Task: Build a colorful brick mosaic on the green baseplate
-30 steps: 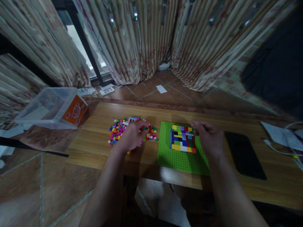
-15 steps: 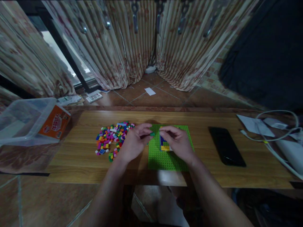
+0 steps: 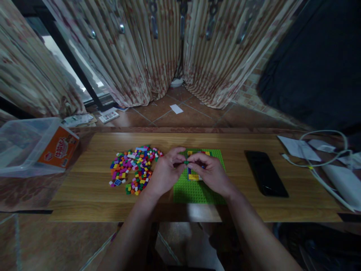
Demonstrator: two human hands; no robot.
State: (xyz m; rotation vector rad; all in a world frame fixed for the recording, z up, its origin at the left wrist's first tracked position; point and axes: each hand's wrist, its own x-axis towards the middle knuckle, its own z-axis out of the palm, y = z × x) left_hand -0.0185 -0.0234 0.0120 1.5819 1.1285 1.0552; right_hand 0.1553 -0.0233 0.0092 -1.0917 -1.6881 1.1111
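Holds brick (image 3: pixel 186 162) in near-closed fingers of left hand (image 3: pixel 166 172), at fingertips of right hand (image 3: pixel 211 171); cannot tell right grip or brick's long axis. Has build (image 3: pixel 194 177) on plate (image 3: pixel 194 194) beneath right fingers, farther from left.

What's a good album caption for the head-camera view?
Left hand and right hand meet at a small green brick above a green baseplate, beside loose bricks.

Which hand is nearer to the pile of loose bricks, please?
Left. The left hand is just to the right of the pile of loose bricks, while the right hand is farther right, over the green board.
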